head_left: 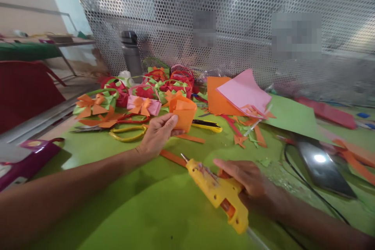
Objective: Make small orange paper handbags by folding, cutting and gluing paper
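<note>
My left hand [159,134] pinches a small folded orange paper pouch [185,117] between thumb and fingers, its top gaping. In my right hand [253,181] is a yellow hot glue gun [216,187], its metal nozzle pointing up and left toward the pouch. The index finger lies stretched along the gun, and the handle is partly hidden by the hand. Under the nozzle lies an orange paper strip [175,158]. Just behind the pouch sits a yellow utility knife [208,125]. Scissors with yellow handles [126,133] rest left of my left hand.
Several small paper bags with bows [143,105] stand at the back left, before a dark bottle [131,54]. Pink paper [243,91] and green paper [293,117] lie at the right, near a phone [325,168] and a black cable [307,187]. A perforated metal panel [164,4] rises behind.
</note>
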The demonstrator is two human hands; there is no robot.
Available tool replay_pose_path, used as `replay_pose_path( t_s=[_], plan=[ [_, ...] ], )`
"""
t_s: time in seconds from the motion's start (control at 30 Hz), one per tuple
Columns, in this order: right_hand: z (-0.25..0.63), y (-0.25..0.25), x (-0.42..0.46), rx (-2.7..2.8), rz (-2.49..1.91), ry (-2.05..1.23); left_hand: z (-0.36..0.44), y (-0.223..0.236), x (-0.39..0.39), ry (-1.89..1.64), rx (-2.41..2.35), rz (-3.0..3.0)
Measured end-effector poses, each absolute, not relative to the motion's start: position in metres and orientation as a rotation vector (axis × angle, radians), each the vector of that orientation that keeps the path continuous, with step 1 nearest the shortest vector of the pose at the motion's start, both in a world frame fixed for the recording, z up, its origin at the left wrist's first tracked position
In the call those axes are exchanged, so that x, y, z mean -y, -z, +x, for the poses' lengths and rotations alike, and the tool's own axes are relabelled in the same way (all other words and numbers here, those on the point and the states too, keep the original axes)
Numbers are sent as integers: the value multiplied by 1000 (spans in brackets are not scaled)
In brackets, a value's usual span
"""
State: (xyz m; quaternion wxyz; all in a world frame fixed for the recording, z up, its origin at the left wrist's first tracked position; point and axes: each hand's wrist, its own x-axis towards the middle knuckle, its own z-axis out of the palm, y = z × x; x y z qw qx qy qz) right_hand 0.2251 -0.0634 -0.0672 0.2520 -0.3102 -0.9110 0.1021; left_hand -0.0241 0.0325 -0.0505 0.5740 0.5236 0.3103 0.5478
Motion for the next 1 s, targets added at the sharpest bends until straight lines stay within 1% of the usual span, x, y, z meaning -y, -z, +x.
replay_pose_path(
  t_s=[0.13,0.33,0.47,0.63,0.73,0.87,1.0],
  plan=[
    [223,63,70,2472,-790,-380,-27,51,-41,-1269,-685,1208],
    [213,61,77,2361,-691,-631,-28,46,-43,-1270,-689,1201],
    [206,55,75,2352,-666,-603,-29,39,-43,-1309,-702,1210],
    [200,48,76,2516,-568,-613,-30,34,-43,-1296,-688,1222],
    [201,50,78,2586,-724,-532,-31,29,-43,-1327,-656,1229],
    [204,53,81,2567,-1007,-566,-35,18,-43,-1396,-635,1245],
    [205,52,82,2564,-1035,-585,-36,10,-41,-1417,-646,1248]
  ],
)
